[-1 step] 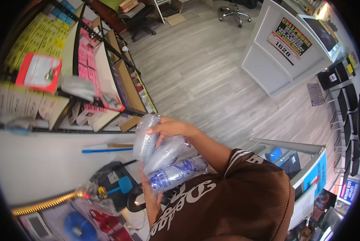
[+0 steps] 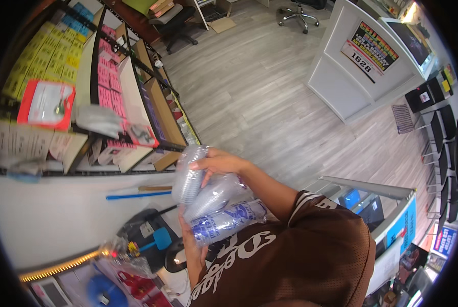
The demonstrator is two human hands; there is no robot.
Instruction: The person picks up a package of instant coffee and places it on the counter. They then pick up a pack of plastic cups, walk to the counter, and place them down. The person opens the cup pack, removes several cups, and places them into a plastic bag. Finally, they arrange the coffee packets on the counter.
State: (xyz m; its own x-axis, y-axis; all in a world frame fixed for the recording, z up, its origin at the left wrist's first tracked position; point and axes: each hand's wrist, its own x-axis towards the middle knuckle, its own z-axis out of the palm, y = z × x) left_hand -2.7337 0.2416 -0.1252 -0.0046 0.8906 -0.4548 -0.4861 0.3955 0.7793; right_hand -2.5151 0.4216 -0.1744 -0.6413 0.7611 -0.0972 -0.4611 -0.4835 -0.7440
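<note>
A shop room with a grey wood-plank floor (image 2: 249, 92) opens out ahead. At far left stand yellow cartons (image 2: 45, 61), then small pink boxes (image 2: 108, 71), contents hidden. Mid-picture, the right hand (image 2: 221, 162) pinches a clear, film-wrapped stack of ridged plastic rounds (image 2: 185, 187), thumb in front. The left hand (image 2: 192, 240) cups the end of a white, blue-printed cylindrical pack (image 2: 229, 222); how firmly, I cannot tell. A second clear ridged stack (image 2: 213, 197) lies between, all before the torso. The step seems two-handed holding; shifting them would call for steady support. Rightmost, a glass-sided case (image 2: 367, 184) contains a blue item (image 2: 350, 197).
</note>
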